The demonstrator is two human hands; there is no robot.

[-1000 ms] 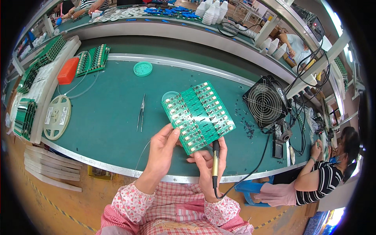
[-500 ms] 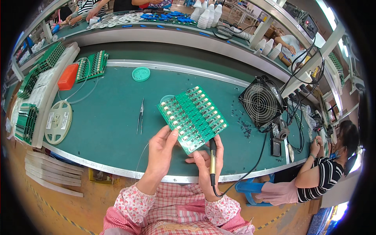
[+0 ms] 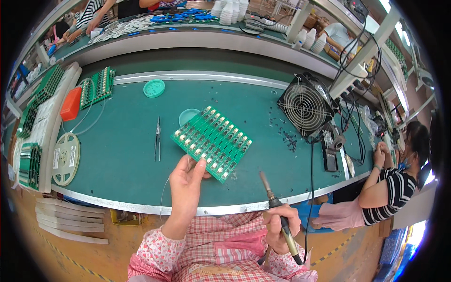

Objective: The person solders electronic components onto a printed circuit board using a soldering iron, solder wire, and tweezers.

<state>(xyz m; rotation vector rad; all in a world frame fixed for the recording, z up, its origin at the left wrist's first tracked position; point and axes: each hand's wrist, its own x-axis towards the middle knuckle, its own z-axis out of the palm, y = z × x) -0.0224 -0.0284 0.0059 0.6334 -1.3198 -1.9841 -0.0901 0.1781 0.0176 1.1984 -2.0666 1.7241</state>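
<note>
My left hand (image 3: 187,181) pinches the near-left edge of a green circuit board panel (image 3: 213,143), thumb on top. Rows of small pale and dark components cover the panel, which is held tilted above the green work mat. In my right hand (image 3: 282,225) is a soldering iron (image 3: 285,229), its tip pointing up and away from me, apart from the panel. A black cord runs from its lower end toward the fan. Left of the panel lie tweezers (image 3: 158,139). A shallow round green dish (image 3: 189,117) is partly covered by the panel's far-left corner.
A black fan (image 3: 307,104) stands at the right, with small dark parts (image 3: 287,141) scattered beside it. A green lid (image 3: 154,88), a red-orange box (image 3: 70,104), a cream reel (image 3: 66,159) and more board panels (image 3: 97,87) occupy the left. A co-worker (image 3: 387,178) sits at far right.
My right hand has left the panel, moving right and toward me, and has turned the soldering iron into a working grip. My left hand alone now holds the panel. The view has shifted slightly.
</note>
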